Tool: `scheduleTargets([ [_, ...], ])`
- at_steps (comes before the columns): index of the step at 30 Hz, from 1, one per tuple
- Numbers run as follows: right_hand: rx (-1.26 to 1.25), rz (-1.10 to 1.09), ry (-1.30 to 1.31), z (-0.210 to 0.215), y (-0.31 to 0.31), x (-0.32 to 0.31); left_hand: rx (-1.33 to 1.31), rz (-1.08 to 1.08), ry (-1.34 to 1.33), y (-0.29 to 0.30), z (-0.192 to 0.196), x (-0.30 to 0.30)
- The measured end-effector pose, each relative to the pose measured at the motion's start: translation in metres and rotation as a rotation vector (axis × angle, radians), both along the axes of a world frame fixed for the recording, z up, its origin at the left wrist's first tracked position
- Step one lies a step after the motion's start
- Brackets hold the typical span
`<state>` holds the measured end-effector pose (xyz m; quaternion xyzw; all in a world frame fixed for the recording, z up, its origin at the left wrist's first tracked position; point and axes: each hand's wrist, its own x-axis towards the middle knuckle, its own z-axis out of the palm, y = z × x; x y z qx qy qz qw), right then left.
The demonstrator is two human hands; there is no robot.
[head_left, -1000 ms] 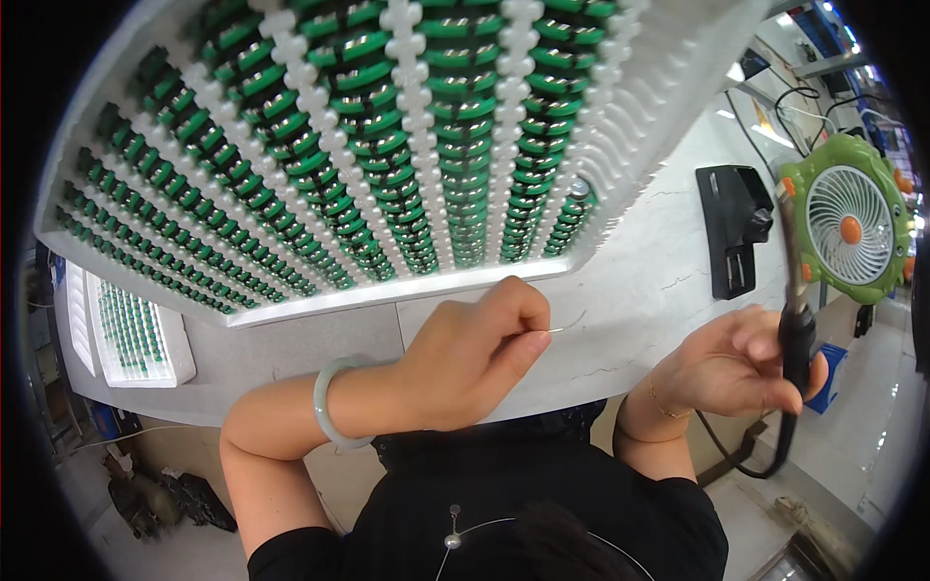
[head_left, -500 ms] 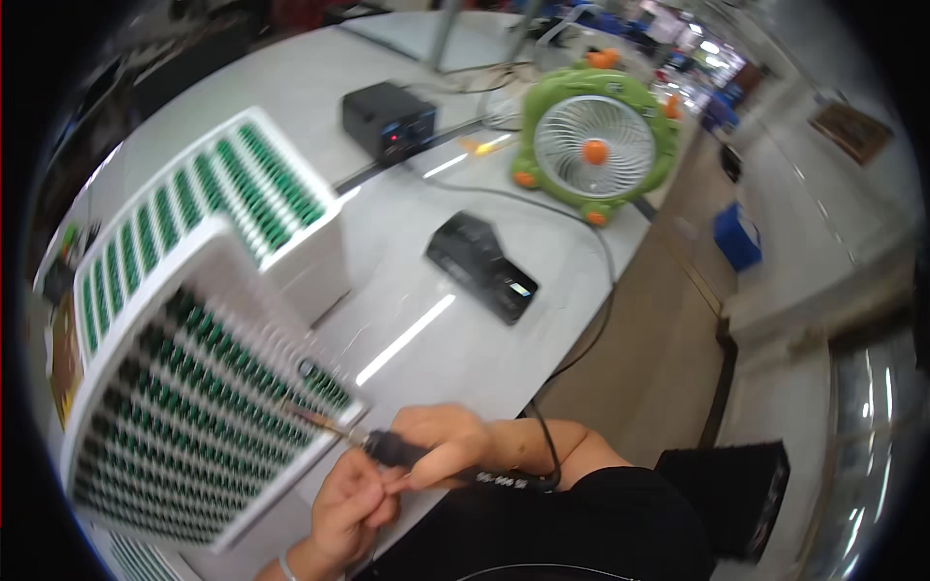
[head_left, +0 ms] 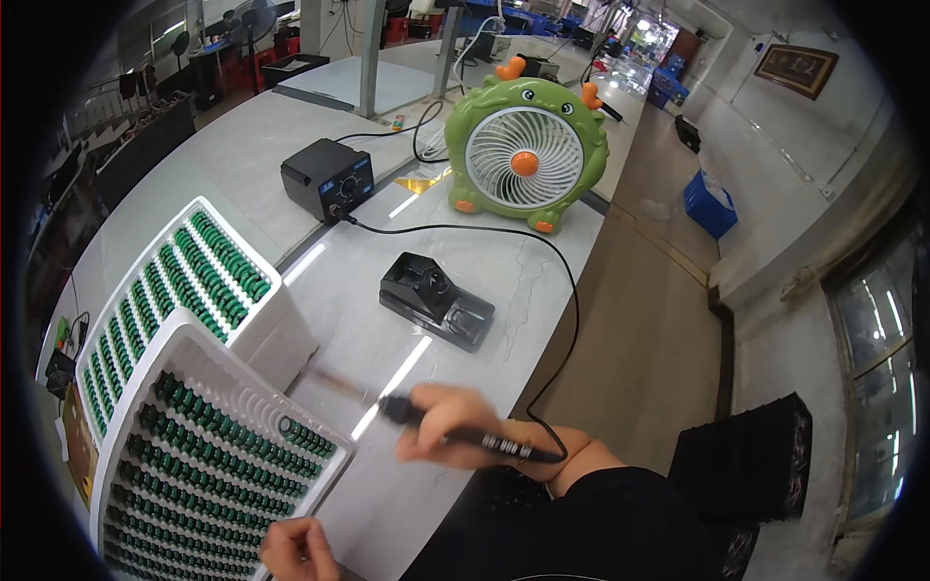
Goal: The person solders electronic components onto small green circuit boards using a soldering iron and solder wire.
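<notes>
Top (head_left: 620, 528): black, plain over the stretch I can see from here, soft cloth. Right sleeve (head_left: 591, 492): short, same black, hem above the elbow. Right arm (head_left: 576, 457): bare below that hem. Right hand (head_left: 444, 426): bare, outline blurred. Left hand (head_left: 297, 550): bare, only partly visible to me. Necklace (head_left: 554, 577): thin, pale, curved, just a sliver showing.

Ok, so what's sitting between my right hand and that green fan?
In the head view, the black stand lies between your right hand and the green fan; the black cable runs between stand and fan.
</notes>
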<state>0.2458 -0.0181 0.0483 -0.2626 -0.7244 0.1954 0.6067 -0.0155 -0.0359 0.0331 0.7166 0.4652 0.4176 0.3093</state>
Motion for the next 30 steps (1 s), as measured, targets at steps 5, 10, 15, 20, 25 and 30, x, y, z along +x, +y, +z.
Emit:
scheduleTargets([
  [5,-0.193,0.072,0.425,0.008,0.014,-0.002,0.268,0.155,0.205,0.006,0.025,-0.003],
  [10,-0.110,-0.069,0.243,0.014,0.021,-0.015,0.641,-0.017,0.466,0.017,0.021,0.007],
  [15,-0.041,-0.296,0.272,-0.008,0.023,-0.028,0.617,-0.080,0.455,0.020,0.007,0.006],
  [20,0.004,-0.240,0.068,-0.017,0.027,-0.035,0.613,-0.019,0.449,0.026,-0.007,0.007],
  [25,0.067,-0.143,-0.055,-0.024,0.026,-0.039,0.578,-0.047,0.474,0.020,-0.006,0.003],
  [30,0.084,-0.164,-0.104,-0.026,0.028,-0.039,0.701,-0.027,0.472,0.022,-0.013,0.009],
])
